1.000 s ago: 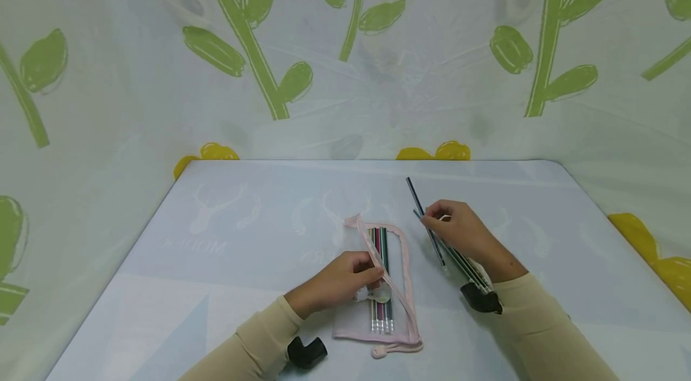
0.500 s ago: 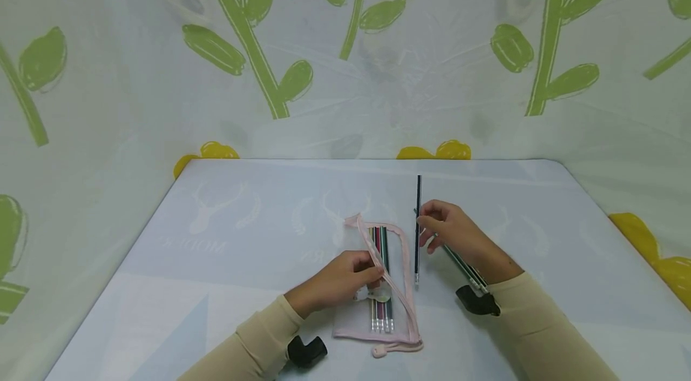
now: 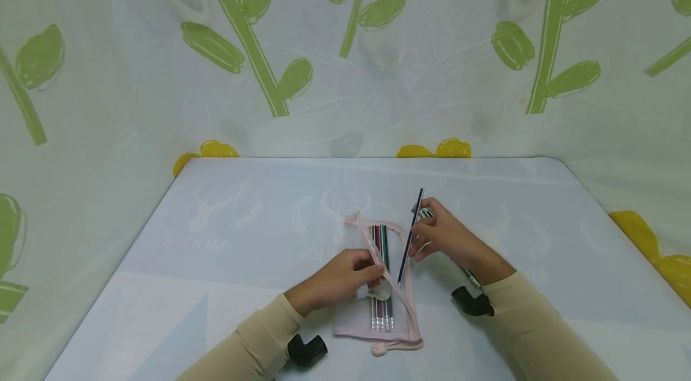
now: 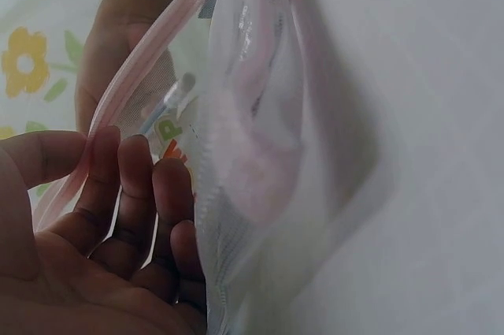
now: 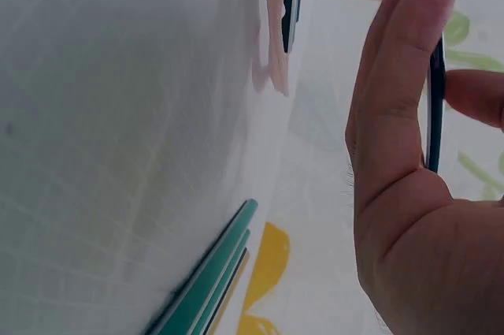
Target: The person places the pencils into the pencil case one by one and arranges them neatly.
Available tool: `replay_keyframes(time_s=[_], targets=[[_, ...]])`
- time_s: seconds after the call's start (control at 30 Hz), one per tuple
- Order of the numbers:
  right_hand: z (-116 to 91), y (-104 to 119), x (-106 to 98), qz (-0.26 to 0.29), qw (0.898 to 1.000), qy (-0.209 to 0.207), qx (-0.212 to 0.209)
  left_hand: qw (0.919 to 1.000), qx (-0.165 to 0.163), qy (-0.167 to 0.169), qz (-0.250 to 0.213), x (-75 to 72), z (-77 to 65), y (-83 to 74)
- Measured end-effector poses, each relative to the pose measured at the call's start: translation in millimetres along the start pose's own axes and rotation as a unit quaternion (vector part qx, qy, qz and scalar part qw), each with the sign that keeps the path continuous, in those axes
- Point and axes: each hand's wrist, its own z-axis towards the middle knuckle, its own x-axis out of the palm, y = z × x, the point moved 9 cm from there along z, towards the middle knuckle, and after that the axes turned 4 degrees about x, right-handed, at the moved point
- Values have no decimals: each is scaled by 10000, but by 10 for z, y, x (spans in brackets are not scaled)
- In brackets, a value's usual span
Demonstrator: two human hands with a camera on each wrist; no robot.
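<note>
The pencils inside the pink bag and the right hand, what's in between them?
In the head view, two things lie between: the bag's pink border and the dark pencil that the right hand holds.

A white table (image 3: 243, 273) spreads across the near part of the scene, its far right corner rounded. Its top bears faint print: deer heads (image 3: 200, 222) toward the far side, mirrored lettering (image 3: 194, 243) below them, and a pale blue triangle (image 3: 186, 345) at near left. Just right of the middle lies a pink-edged mesh pouch (image 3: 353, 321), lengthwise from near to far, its strap (image 3: 399, 345) at the near edge. Right of it, pencils (image 5: 206, 276), some green, lie slanted and partly hidden.
</note>
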Motion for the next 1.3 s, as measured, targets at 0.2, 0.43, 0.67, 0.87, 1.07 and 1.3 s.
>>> replay_keyframes(time_s=[0.2, 0.43, 0.67, 0.87, 1.07, 1.3], targets=[[17, -77, 85, -235, 9990, 226, 299, 10000, -56, 2, -9, -5, 3, 8], [2, -88, 159, -251, 9979, 463, 377, 10000, -38, -22, -74, -3, 7, 3], [26, -138, 201, -319, 9971, 524, 450, 10000, -20, -27, -8, -4, -1, -4], [13, -130, 226, -464, 9964, 523, 479, 10000, -29, -26, 1, -4, 1, -4], [0, -120, 251, -528, 9957, 632, 427, 10000, -1, -27, -27, -2, 6, -2], [-12, -111, 268, -516, 9953, 743, 338, 10000, 31, -14, -17, 4, 14, 11]])
